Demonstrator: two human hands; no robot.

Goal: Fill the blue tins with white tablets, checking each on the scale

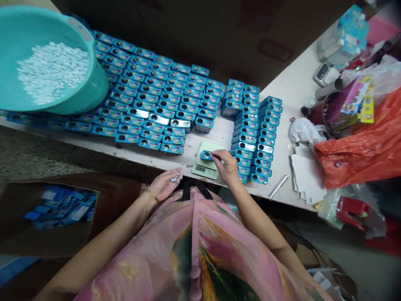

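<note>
One hand (227, 167) gripping blue tin (205, 155), digital scale (202, 170)

Blue rectangular metal tins (150, 100), over one hundred; teal round plastic basin (94, 83), one; pale green digital scale (203, 169), one; orange plastic bag (360, 146), one; brown cardboard box (46, 246), one; left hand (163, 184), one; right hand (227, 167), one

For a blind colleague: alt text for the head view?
A right hand holds a blue tin over a scale; the left hand holds white pieces. Rows of tins and a teal basin of white pieces stand on the bench.
</note>
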